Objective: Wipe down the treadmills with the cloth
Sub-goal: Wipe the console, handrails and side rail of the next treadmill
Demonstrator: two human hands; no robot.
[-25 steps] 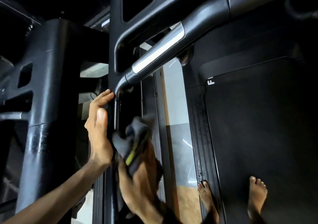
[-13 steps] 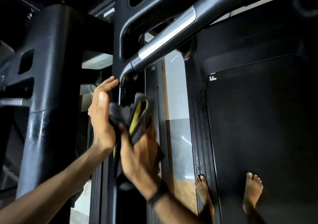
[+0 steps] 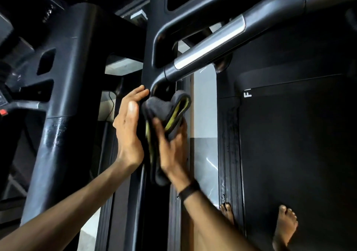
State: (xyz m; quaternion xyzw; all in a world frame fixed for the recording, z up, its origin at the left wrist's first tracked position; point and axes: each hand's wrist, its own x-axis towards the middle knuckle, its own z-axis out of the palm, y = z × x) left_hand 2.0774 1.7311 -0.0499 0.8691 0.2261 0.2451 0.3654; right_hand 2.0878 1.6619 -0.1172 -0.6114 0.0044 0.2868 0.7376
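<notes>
A grey cloth (image 3: 162,108) with a yellow-green edge is pressed against the black upright post (image 3: 148,44) of the treadmill, just under the bend of the handrail (image 3: 208,48). My right hand (image 3: 172,150) grips the cloth from below, thumb over its fold. My left hand (image 3: 129,127) lies flat with straight fingers against the left side of the same post, fingertips touching it near the bend. The lower part of the cloth is hidden behind my right hand.
The treadmill's black belt (image 3: 289,144) fills the right side, with my bare feet (image 3: 284,225) on it and its side rail. A second black treadmill frame (image 3: 63,88) stands to the left. A strip of grey floor (image 3: 204,135) shows between them.
My right hand has carried the cloth up the post to the handrail bend. My left hand has stayed flat on the post.
</notes>
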